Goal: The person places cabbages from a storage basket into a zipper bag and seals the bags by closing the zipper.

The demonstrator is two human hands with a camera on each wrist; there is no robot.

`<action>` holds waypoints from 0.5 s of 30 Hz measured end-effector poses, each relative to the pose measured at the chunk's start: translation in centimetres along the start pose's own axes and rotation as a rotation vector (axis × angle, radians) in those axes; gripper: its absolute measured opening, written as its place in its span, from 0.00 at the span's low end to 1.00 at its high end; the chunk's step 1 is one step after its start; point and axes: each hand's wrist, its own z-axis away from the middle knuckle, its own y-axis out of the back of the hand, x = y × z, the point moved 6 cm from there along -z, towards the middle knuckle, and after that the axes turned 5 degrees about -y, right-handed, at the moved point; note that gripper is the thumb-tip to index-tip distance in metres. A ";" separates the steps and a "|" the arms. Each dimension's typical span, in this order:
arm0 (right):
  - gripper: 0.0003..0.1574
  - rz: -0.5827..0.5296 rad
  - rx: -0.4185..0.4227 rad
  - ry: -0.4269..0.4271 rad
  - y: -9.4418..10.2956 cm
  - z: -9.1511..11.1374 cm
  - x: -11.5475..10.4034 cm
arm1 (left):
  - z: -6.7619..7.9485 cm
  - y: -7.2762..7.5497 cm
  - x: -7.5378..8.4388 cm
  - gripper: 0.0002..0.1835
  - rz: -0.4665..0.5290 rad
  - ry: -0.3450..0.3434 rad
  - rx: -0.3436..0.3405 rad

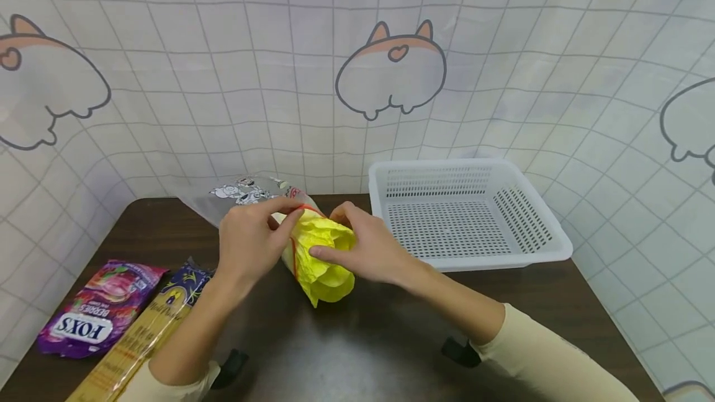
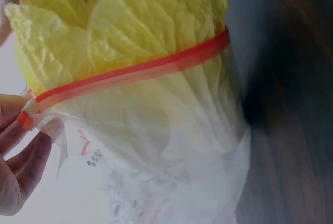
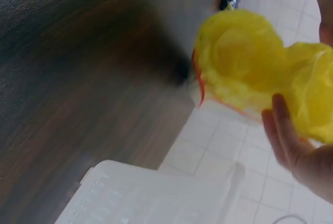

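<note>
A yellow cabbage (image 1: 329, 265) with crinkled leaves lies partly inside a clear zip bag (image 2: 203, 177), its leafy end sticking out of the mouth. The bag's red zip edge (image 2: 135, 76) runs around the cabbage, with a pale slider (image 2: 31, 107) at one end. My left hand (image 1: 251, 237) pinches the bag's red edge by that slider. My right hand (image 1: 371, 247) holds the leafy end from the right, thumb on the near side and fingers behind. Printed figures (image 1: 246, 191) show on the bag's far part.
To the right stands a white perforated basket (image 1: 469, 263). A purple Fox's Berries packet (image 1: 103, 309) and a long gold packet (image 1: 142, 337) lie at the left of the dark table (image 1: 346, 358). A white tiled-pattern sheet (image 1: 313, 79) hangs behind and at the sides.
</note>
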 end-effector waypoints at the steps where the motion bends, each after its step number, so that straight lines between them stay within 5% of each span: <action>1: 0.34 -0.033 -0.016 0.026 0.2 0.1 0.0 | -0.1 0.2 -0.1 0.08 0.004 0.002 0.012; 8: 0.23 -0.287 -0.075 0.114 1.7 0.5 0.8 | -0.8 1.8 -0.4 0.07 0.082 0.046 0.066; 12: 0.11 -0.139 -0.030 0.049 2.3 0.7 1.7 | -1.2 2.7 -0.4 0.06 0.157 0.088 0.077; 15: 0.13 -0.004 -0.048 0.035 2.0 1.0 2.0 | -1.4 3.2 -0.3 0.06 0.190 0.125 0.082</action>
